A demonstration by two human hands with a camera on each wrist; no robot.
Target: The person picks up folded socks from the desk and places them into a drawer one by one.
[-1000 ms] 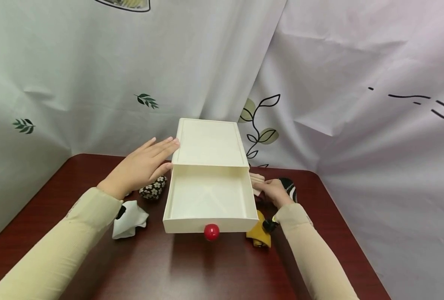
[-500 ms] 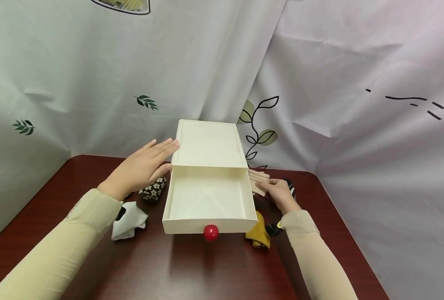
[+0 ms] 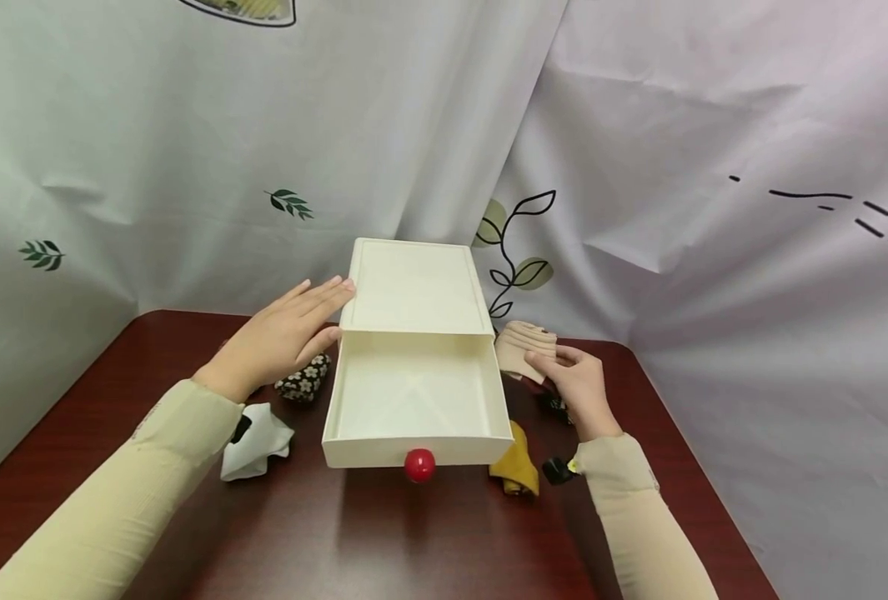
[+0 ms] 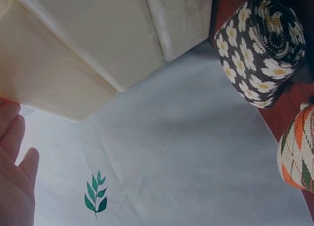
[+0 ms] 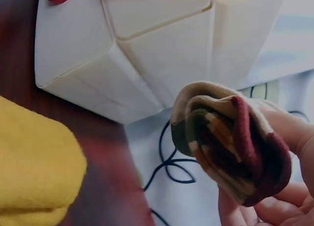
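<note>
While my left hand [image 3: 274, 342], fingers straight, touches the white drawer box [image 3: 417, 287], my right hand [image 3: 580, 385] pinches a rolled beige sock [image 3: 522, 348] just right of it, near the tabletop [image 3: 444, 542] far edge. Its coiled maroon-and-green end faces my right wrist, the oval's long axis slanting in that view from upper left to lower right.

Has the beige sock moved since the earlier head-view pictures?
Yes. Against the white drawer box, the beige sock, held in the right hand, now sits farther right and higher in the head view.
</note>
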